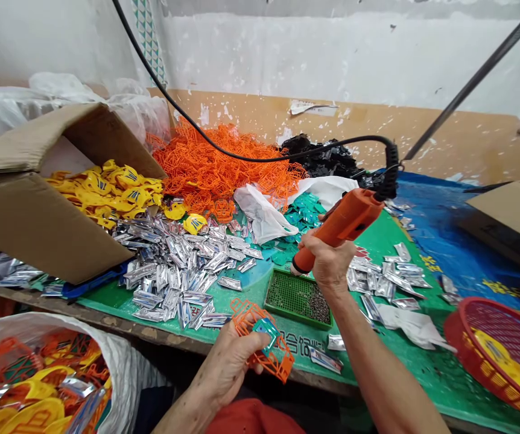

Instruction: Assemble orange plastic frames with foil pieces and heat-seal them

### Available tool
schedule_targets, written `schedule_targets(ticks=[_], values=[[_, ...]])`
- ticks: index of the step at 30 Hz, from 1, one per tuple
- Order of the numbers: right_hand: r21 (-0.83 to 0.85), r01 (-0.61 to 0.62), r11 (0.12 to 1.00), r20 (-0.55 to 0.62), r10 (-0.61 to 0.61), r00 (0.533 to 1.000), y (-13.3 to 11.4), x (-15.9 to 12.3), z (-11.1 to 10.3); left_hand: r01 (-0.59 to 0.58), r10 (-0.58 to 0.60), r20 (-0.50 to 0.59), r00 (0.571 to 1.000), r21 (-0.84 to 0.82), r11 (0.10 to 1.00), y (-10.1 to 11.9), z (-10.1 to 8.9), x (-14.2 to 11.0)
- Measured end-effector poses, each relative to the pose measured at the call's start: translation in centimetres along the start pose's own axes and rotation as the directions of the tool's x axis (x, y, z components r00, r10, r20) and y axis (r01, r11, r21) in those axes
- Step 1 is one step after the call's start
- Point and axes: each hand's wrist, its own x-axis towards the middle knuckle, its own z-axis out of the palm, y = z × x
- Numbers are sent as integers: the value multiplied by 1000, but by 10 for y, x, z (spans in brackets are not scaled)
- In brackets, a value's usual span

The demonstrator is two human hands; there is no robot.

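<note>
My left hand (228, 367) is closed around an orange lattice plastic frame (266, 340) with a small teal piece set in it, held low in front of the table edge. My right hand (330, 262) grips an orange electric screwdriver (344, 223), its tip pointing down-left over a green screw tray (294, 295) that holds a heap of small dark screws. A black cable (224, 150) runs from the tool's back end up and to the left.
A tipped cardboard box (29, 205) spills yellow pieces. Silver parts (183, 271) cover the green mat, with orange frames (210, 169), teal and black parts behind. A red basket (499, 349) stands at right, a white sack (38, 374) of parts at lower left.
</note>
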Motion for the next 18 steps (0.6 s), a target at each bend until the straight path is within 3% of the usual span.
schedule_targets(ticks=[18], values=[[-52, 6, 999, 27, -4, 1000, 8, -1, -1, 1, -1, -7, 1000, -9, 1000, -1, -1, 6]])
